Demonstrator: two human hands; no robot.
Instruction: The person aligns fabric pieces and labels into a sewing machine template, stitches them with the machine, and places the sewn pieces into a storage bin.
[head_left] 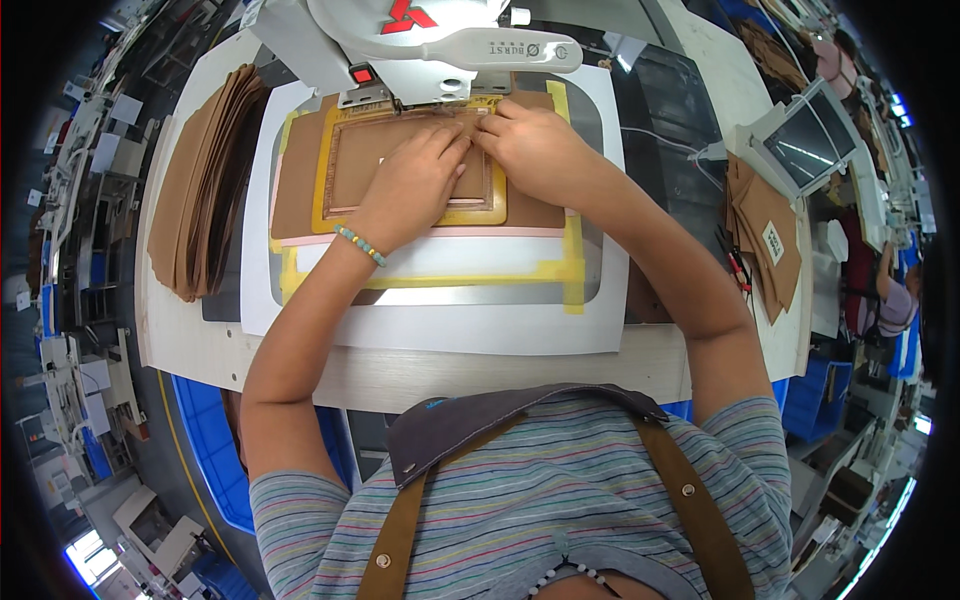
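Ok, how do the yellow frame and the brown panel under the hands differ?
The yellow frame lies on top; the brown panel lies beneath it.
The panel reaches farther left and right than the frame.
The frame is mostly yellow; the panel is brown.
Both look flat and roughly rectangular.

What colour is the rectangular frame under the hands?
The frame is amber yellow, showing best in the head view, the only one here.

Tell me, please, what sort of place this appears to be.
Probably a factory sewing workshop: what looks like an industrial sewing machine stands over a yellow frame, a stack of brown pieces lies on the left, and further workstations line the room.
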